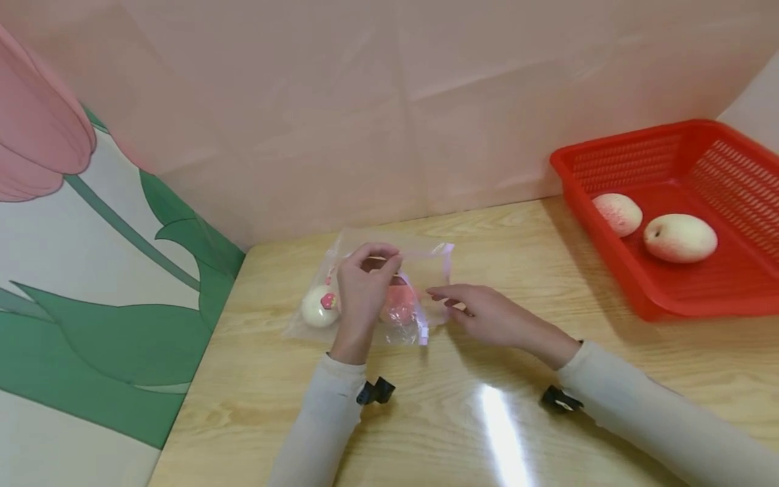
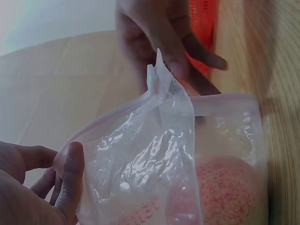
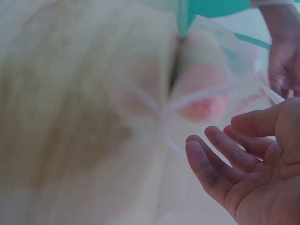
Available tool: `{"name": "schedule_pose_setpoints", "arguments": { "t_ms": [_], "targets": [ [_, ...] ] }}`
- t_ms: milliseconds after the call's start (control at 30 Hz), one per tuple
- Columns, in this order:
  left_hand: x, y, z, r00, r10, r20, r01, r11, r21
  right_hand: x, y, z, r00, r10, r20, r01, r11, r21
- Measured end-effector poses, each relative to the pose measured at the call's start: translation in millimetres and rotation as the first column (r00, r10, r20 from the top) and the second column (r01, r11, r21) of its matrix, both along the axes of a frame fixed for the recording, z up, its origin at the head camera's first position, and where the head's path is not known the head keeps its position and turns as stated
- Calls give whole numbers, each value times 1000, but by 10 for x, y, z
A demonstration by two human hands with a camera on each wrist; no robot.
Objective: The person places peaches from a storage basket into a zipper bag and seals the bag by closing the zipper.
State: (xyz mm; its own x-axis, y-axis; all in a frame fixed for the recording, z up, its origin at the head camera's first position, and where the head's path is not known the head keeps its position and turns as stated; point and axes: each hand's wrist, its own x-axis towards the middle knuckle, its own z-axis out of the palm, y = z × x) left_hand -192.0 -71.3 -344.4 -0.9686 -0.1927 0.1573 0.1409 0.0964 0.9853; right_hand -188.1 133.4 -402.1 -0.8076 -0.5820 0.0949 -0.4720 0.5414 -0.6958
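A clear zip bag (image 1: 383, 335) lies on the wooden table with peaches inside. One pale peach (image 1: 318, 308) shows at its left end, a pinker peach (image 1: 399, 304) nearer the mouth. My left hand (image 1: 367, 291) pinches the upper layer of the bag at its lilac zip edge, lifting it, and the mouth stands apart. In the left wrist view, thumb and fingers (image 2: 72, 173) close on that edge. My right hand (image 1: 487, 314) is beside the bag mouth, fingers loosely bent with nothing held. The right wrist view shows its fingers (image 3: 201, 161) spread apart, near the blurred bag.
A red plastic basket (image 1: 627, 281) stands at the right of the table. Inside it lie two peaches, a speckled peach (image 1: 619, 214) and a paler peach (image 1: 680, 239). A pinkish covered wall (image 1: 341, 122) rises behind the table, and a tulip mural (image 1: 115, 331) is on the left.
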Motion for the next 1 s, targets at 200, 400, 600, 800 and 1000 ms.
{"name": "schedule_pose_setpoints", "arguments": {
  "t_ms": [200,400,600,800,1000],
  "targets": [
    [-2,-17,-18,1000,-3,23,3,1000,8,36,355,253,995,-65,-69,65,998,-14],
    [6,-13,-7,998,3,55,-2,1000,-3,49,850,568,971,-170,-169,174,985,11],
    [2,-9,2,998,0,69,-1,1000,6,19,1410,773,935,-318,-158,337,934,115],
    [0,-1,-5,997,-4,75,3,1000,2,-88,1860,847,917,-348,-193,391,876,282],
    [5,-15,-25,998,-5,55,6,1000,-12,-227,2186,920,932,-319,-171,362,812,459]
  ]
}}
